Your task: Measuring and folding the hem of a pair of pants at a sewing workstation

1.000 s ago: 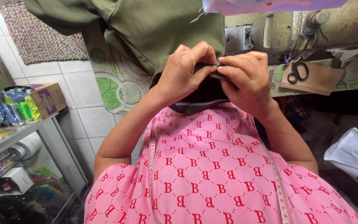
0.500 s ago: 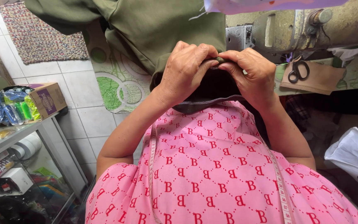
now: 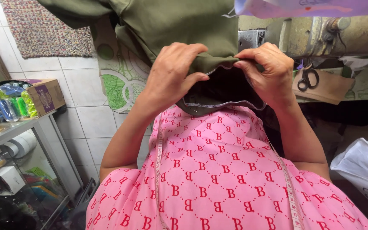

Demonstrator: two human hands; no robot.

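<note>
Both grips are pinched shut on the green cloth point(image 3: 184, 25). Its folded edge is held up close to the camera, above the pink lap point(image 3: 218, 179). The left hand point(image 3: 171, 76) is closed over the edge, with the fingers on top and the thumb under it. The right hand point(image 3: 265, 70) is pinched on the same edge just beside it, with the fingertips close to those of the left hand. A dark lining point(image 3: 222, 91) with a stitched hem is seen under the green cloth, between the two hands. The rest of the cloth is spread up and away toward the top of the view. A tape measure point(image 3: 158, 162) is hung down both sides of the pink dress. Black scissors point(image 3: 307, 79) are laid on a brown card on the surface to the right, well apart from the hands. A white bag point(image 3: 363, 166) is seen low on the right. A small box point(image 3: 43, 96) and bright packets point(image 3: 5, 102) are kept on a shelf to the left. A woven mat point(image 3: 43, 25) is laid on the tiled floor.
</note>
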